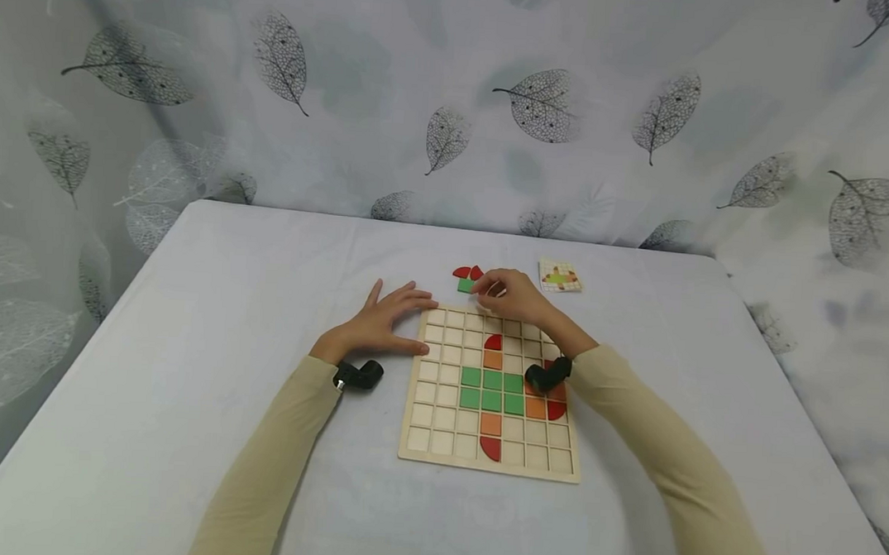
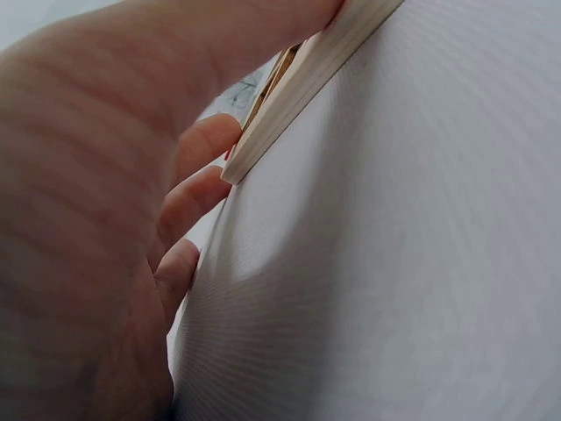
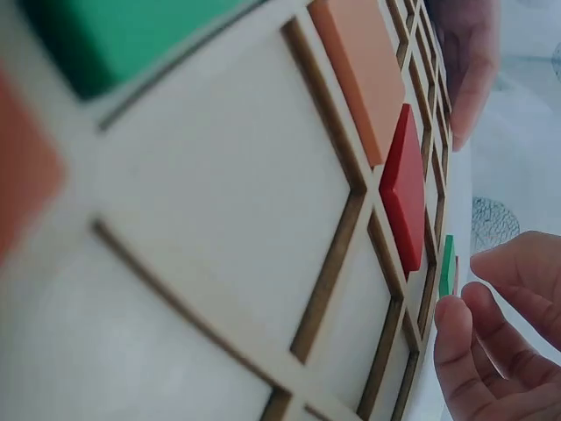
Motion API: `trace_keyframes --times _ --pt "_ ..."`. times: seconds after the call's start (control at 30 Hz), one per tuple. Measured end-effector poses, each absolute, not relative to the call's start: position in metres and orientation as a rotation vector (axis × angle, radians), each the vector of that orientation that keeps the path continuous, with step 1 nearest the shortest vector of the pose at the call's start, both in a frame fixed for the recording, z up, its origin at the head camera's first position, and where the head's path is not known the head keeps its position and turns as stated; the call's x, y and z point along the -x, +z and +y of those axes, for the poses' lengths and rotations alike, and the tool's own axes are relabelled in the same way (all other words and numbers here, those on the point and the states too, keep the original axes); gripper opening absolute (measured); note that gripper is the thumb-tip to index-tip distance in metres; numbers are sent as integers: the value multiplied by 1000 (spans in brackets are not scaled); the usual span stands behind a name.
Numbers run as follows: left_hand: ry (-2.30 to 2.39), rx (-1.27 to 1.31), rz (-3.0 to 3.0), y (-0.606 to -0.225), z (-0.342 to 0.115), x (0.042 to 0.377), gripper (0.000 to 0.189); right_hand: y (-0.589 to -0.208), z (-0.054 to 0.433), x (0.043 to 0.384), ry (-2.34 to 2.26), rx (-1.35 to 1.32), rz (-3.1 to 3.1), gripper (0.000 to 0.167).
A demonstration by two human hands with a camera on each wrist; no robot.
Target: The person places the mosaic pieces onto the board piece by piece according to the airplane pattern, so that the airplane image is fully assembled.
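Observation:
A wooden grid board (image 1: pixel 444 460) lies on the white table. In it, green square tiles (image 1: pixel 493 380) form a block, with orange squares (image 1: pixel 493 360) and red quarter-round tiles (image 1: pixel 490 449) around them. My left hand (image 1: pixel 374 324) rests along the board's left side with its fingers spread, thumb on the edge and fingertips at the far corner. Beyond the far edge, my right hand (image 1: pixel 514 297) has its fingers loosely bent beside a loose green square (image 1: pixel 466 286). In the right wrist view nothing shows between those fingertips, close to the green tile (image 3: pixel 448 266).
Two red pieces (image 1: pixel 462 272) lie just behind the loose green square. A small pattern card (image 1: pixel 560 276) lies at the back, right of my right hand. My right wrist covers part of the board's right side. A leaf-print cloth (image 1: pixel 451 137) hangs behind the table.

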State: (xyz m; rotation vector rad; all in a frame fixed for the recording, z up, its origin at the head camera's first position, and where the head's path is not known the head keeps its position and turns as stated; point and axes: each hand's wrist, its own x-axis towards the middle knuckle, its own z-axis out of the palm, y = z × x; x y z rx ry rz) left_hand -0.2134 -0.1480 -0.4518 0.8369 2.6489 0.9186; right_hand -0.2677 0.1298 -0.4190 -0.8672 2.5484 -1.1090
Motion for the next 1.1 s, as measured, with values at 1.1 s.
trace_keyframes --times 1.1 --pt "949 -834 2632 -451 -149 213 75 -422 108 283 -1005 856 2585 18"
